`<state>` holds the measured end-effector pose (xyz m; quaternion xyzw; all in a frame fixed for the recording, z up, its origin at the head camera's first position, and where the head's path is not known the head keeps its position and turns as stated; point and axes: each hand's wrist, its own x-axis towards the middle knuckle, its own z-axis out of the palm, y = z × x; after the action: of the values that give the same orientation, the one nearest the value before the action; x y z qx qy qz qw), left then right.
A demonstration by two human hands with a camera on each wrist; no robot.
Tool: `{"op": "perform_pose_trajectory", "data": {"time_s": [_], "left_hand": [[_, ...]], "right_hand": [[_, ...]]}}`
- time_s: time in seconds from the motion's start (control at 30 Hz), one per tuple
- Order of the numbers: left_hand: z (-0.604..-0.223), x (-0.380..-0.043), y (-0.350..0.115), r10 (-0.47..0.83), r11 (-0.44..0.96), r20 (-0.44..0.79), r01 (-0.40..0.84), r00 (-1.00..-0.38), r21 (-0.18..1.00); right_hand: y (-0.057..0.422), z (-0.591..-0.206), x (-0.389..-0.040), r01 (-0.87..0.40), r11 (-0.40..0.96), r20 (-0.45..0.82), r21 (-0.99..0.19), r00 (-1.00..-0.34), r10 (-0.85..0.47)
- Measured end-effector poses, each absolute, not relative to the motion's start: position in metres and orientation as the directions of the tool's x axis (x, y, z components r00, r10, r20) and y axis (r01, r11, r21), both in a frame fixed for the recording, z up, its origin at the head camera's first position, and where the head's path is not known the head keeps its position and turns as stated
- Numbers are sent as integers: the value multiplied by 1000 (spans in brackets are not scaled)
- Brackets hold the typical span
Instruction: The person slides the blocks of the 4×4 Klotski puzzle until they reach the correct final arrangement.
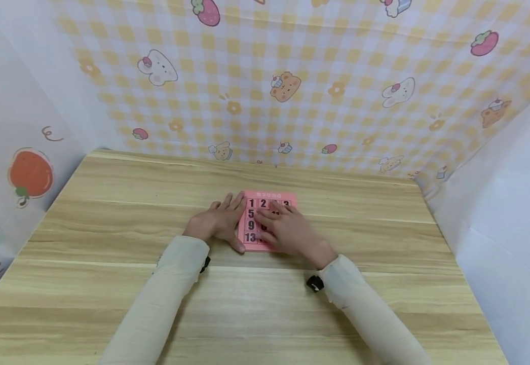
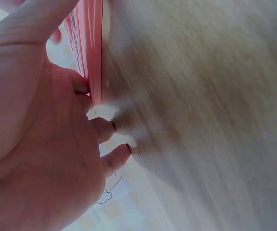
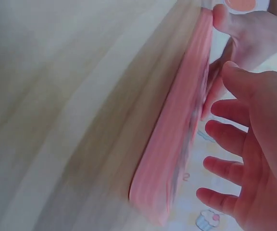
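Observation:
A pink number sliding puzzle (image 1: 247,248) lies flat on the wooden table, its tiles printed with black numerals such as 1, 2, 5, 9 and 13. My left hand (image 1: 221,220) rests along the puzzle's left edge, thumb at the near corner and fingers spread toward the far corner. In the left wrist view, two of its fingertips (image 2: 121,156) are down on the table. Over the tiles lies my right hand (image 1: 292,230), fingers extended and slightly bent, its fingertips close over the middle columns. Several tiles are hidden beneath it. The right wrist view shows the puzzle's pink side (image 3: 169,125).
The wooden table (image 1: 361,218) extends around the puzzle. Behind it hangs a yellow checked cloth (image 1: 256,126) with cartoon prints. White panels (image 1: 511,203) stand at both sides. A black band (image 1: 315,283) shows at the right wrist.

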<state>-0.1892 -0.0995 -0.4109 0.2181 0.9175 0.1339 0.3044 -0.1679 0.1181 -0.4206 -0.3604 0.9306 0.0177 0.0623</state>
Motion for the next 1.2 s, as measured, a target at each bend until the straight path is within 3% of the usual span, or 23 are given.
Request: {"op": "perform_pose_trajectory", "data": {"time_s": [0.67,1.2], "left_hand": [[-413,-192,-99,483,865,-505,300,-715,402],[-413,-191,-99,487,863,-499,308,-717,399]], "right_hand": [[138,-422,-143,-738,666,-30,108,-672,-740],[135,-422,-147,-718,695,-59,49,-696,-715]]}}
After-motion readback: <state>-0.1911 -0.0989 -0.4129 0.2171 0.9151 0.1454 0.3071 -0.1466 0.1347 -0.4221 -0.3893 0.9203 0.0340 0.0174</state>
